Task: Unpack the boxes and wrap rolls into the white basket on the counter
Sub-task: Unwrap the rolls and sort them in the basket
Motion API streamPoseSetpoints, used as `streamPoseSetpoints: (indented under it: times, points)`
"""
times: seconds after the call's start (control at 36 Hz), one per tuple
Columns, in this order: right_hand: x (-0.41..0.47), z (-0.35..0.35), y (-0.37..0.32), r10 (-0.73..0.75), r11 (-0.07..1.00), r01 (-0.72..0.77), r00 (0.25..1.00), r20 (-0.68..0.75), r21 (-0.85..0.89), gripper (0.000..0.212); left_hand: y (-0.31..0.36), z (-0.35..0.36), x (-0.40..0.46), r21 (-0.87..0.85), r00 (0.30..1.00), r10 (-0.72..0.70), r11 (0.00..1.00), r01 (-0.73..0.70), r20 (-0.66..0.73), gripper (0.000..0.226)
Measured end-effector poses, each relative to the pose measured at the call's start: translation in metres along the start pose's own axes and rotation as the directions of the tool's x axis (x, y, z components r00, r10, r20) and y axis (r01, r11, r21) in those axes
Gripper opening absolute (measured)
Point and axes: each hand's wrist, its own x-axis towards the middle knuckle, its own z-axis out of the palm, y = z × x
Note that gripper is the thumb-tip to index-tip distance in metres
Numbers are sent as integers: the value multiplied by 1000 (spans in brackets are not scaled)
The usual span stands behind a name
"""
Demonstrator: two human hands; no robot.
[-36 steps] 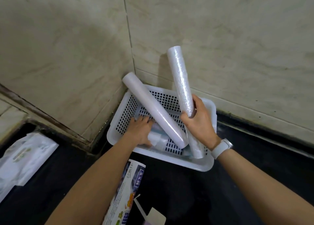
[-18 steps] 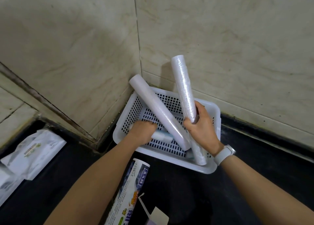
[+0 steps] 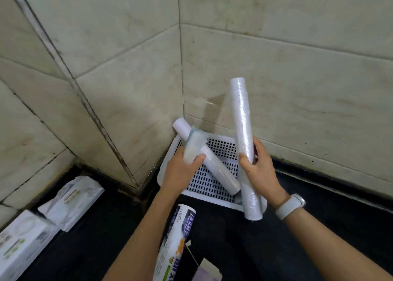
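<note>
A glossy wrap roll (image 3: 242, 123) is gripped upright at centre right by the right hand (image 3: 258, 170), its lower end over the white basket (image 3: 212, 187) – set in the tiled corner on the dark surface (image 3: 319, 217). A small bundled roll (image 3: 192, 148) is clutched by the left hand (image 3: 180, 172) against a longer roll (image 3: 212, 163) leaning in the basket.

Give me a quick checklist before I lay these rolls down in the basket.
1. Right hand grips the shiny wrap roll firmly: ok.
2. Left hand holds the small bagged roll: ok.
3. White basket sits steady in the wall corner: ok.
4. Basket floor free for rolls to lie flat: not ok, the long matte roll leans across it, its top end over the rim.
5. Shiny roll's lower end inside the basket: not ok, it overhangs the front rim.
6. Printed box emptied: cannot tell.
</note>
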Motion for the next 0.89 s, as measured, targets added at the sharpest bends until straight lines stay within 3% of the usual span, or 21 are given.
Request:
streamPoseSetpoints:
  times: [0.06,0.11,0.19,0.33,0.53,0.61,0.72,0.89]
  points:
    - [-25,-8,-8,53,998,-52,998,-17,34,43,7,3,-34,-189,995,-101,977,101,12,20]
    - [-56,-16,-11,90,995,-89,996,-17,48,46,6,9,-66,-335,974,-222,915,226,49,27]
    - [-110,-31,-5,186,981,-183,982,-42,62,51,2,23,-107,-461,937,-309,816,349,163,23]
    - [-207,-70,15,355,935,-344,919,-170,89,52,2,58,-166,-368,904,-327,833,413,275,24]
    - [-342,-159,36,498,861,-503,800,-334,80,58,26,144,-243,-180,849,-269,906,384,455,24]
    - [-402,-205,39,525,835,-541,732,-434,98,59,44,198,-285,-125,793,-217,930,344,569,20]
    - [-490,-270,44,539,806,-582,644,-544,109,59,69,281,-357,-35,734,-99,986,165,672,25]
    - [-626,-365,48,564,752,-635,482,-671,177,60,110,404,-489,32,542,-64,997,69,838,35]
